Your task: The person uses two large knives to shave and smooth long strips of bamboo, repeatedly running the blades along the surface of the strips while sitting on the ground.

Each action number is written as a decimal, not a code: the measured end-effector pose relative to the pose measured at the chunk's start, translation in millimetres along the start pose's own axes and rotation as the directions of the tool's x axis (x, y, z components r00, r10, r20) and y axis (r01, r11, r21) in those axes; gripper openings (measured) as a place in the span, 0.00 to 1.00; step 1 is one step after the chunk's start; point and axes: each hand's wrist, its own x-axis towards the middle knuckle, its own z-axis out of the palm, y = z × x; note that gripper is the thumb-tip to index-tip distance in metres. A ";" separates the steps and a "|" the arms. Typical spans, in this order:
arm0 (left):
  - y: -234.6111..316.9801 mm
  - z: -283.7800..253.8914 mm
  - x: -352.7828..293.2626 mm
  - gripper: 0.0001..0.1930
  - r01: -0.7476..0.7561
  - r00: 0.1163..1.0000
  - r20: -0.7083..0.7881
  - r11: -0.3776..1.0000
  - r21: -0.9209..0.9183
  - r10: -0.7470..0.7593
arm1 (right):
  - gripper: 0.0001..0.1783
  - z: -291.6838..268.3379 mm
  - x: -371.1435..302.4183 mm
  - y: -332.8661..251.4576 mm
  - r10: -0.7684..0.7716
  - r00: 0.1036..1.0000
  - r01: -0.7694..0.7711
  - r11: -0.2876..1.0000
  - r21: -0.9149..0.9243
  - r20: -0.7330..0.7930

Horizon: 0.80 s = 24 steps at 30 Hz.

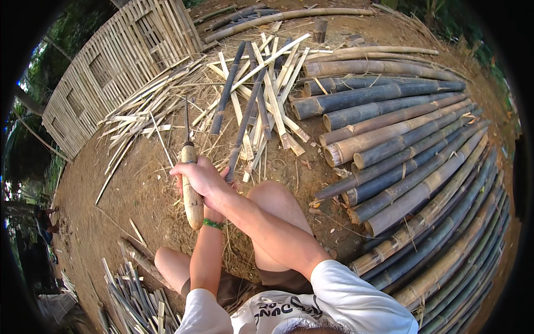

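My right forearm crosses over my left, and my right hand [201,177] is closed round the long pale wooden handle of a knife [193,200]. Its thin dark blade points away from me, over the bare soil. Beneath it, my left hand [227,175], with a green band at the wrist, is mostly hidden. The few fingers that show are closed round the near end of a dark bamboo strip [242,132], which slants away to the right. Pale split bamboo strips [272,92] lie crossed in a heap just beyond, with another dark bamboo piece [227,92] leaning over them.
Dark and tan bamboo poles [400,133] lie side by side along my right. Thin strips [136,300] are bundled at lower left beside a stick [143,260]. More pale slats [130,125] are scattered near a slatted bamboo panel [111,67]. A short stump [320,30] stands at the back.
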 end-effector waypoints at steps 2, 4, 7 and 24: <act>13.3 -3.6 -22.9 0.14 -0.063 0.998 0.011 0.995 -0.081 0.064 | 0.09 3.1 2.0 3.5 -0.003 1.000 0.002 0.999 -0.033 -0.019; 27.0 -5.8 -48.1 0.16 -0.110 0.993 0.019 0.984 -0.140 0.114 | 0.09 6.3 3.9 7.5 -0.001 1.000 -0.001 0.998 -0.063 -0.024; 44.4 -11.0 -81.6 0.18 -0.164 0.984 0.036 0.969 -0.182 0.173 | 0.10 7.9 9.2 14.8 0.002 1.000 -0.003 0.996 -0.092 -0.011; 174.1 -118.7 -216.7 0.08 -0.365 0.925 -0.079 0.927 0.084 0.371 | 0.08 11.8 27.6 37.4 0.072 0.994 -0.055 0.979 -0.195 0.079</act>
